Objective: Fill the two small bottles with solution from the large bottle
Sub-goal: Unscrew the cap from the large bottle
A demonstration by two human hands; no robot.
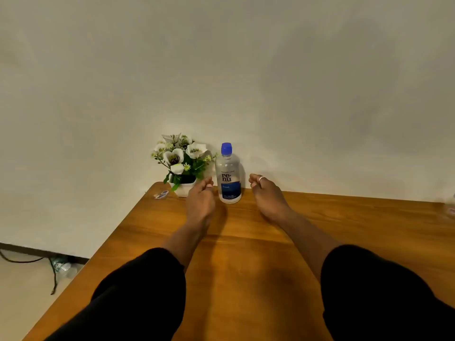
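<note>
The large clear bottle with a blue cap and a blue label stands upright at the table's far edge, against the wall. My left hand is just left of it, fingers loosely curled, holding nothing. My right hand, with a ring on one finger, is just right of it and also holds nothing. Neither hand touches the bottle. A small clear item with a blue label lies near the far left corner; it may be a small bottle. Another clear object is cut off at the right edge.
A white pot of artificial white flowers stands left of the large bottle, close behind my left hand. The wooden table ends at the wall. On the floor at the left lie a cable and a plastic bottle.
</note>
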